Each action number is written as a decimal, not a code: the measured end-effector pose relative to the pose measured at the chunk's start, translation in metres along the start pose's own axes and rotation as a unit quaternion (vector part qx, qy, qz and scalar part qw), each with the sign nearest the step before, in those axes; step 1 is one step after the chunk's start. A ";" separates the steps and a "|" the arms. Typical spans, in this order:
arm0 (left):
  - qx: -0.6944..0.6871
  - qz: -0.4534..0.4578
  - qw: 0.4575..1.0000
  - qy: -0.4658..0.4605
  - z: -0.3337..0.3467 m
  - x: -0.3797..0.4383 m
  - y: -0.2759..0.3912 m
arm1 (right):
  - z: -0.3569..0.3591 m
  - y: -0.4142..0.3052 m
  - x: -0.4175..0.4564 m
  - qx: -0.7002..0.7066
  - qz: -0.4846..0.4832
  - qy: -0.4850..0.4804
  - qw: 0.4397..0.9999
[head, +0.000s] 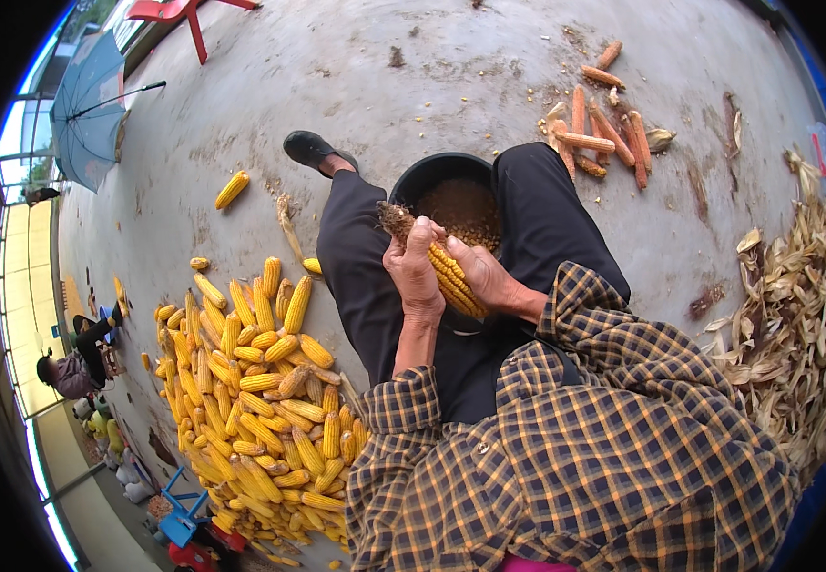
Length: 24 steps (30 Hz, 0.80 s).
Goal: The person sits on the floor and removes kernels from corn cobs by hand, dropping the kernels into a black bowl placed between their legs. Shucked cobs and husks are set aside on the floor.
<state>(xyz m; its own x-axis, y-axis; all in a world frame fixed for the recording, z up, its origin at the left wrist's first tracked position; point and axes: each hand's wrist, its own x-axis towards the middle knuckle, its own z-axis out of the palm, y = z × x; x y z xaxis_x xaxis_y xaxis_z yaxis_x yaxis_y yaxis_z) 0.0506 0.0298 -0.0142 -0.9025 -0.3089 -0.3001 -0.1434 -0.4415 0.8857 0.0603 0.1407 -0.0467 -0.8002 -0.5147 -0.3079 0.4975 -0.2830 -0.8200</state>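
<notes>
Both my hands grip one ear of yellow corn [450,275], tilted over my lap at the near edge of a dark bucket [407,180]. My left hand [416,268] is wrapped around its upper part, where the tip looks brown and ragged. The fingers of my right hand [488,275] press against the kernels on its right side. Loose kernels [476,236] lie inside the bucket, which stands between my knees. My fingers hide part of the ear.
Husked corn ears [262,415] are heaped at my left, with a single ear [232,189] farther out. Stripped cobs [591,136] lie ahead right, and dry husks [792,343] pile up at far right. An open umbrella [87,114], a blue stool [182,516] and a seated person [73,372] are at left.
</notes>
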 end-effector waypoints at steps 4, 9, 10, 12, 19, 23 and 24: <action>0.067 0.045 0.996 -0.024 0.013 -0.011 0.002 | -0.006 0.005 0.000 0.012 -0.022 0.045 0.999; 0.222 0.169 0.952 -0.128 0.030 -0.023 0.003 | -0.006 0.004 0.008 0.225 0.026 0.087 0.970; 0.173 0.112 0.971 -0.121 0.028 -0.023 0.006 | -0.011 0.001 0.007 0.188 0.098 0.091 0.973; 0.117 0.075 0.985 -0.102 0.025 -0.016 0.010 | -0.011 -0.004 0.012 0.116 0.113 0.104 0.981; -0.122 -0.005 0.990 -0.076 -0.004 0.026 0.039 | -0.015 -0.020 0.019 0.134 0.092 -0.012 0.987; -0.166 -0.044 0.985 -0.036 -0.017 0.033 0.041 | -0.012 -0.020 0.012 -0.078 -0.057 -0.042 0.994; -0.175 -0.055 0.982 -0.030 -0.020 0.033 0.039 | -0.010 -0.019 0.010 -0.098 -0.045 -0.051 0.993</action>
<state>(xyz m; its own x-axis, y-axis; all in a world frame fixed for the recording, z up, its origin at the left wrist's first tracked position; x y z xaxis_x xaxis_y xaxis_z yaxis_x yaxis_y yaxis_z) 0.0233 -0.0145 0.0038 -0.9133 -0.1974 -0.3562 -0.1020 -0.7360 0.6693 0.0397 0.1491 -0.0393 -0.7954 -0.5768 -0.1862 0.3424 -0.1741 -0.9233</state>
